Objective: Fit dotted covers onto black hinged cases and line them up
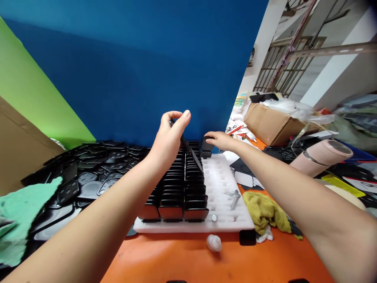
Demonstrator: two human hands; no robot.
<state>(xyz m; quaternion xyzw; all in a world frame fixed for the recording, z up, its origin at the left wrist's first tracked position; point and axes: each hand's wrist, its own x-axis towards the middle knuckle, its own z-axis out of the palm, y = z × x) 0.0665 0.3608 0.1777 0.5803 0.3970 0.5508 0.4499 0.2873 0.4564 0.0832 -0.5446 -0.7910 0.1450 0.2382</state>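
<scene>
The left hand [170,135] pinches a thin black tool [191,155], its long axis slanting down-right from the fingers toward the white foam tray [224,184]. The right hand [219,140], fingers closed on a black part [206,144], sits just right of it at the tray's far edge.

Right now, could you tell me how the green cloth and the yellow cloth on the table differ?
The green cloth lies at the far left beside the pile of black parts, while the yellow cloth sits right of the white foam tray. The green cloth is pale mint and spread wide; the yellow cloth is mustard and bunched small. Neither the left hand nor the right hand touches either. Both are crumpled.
</scene>
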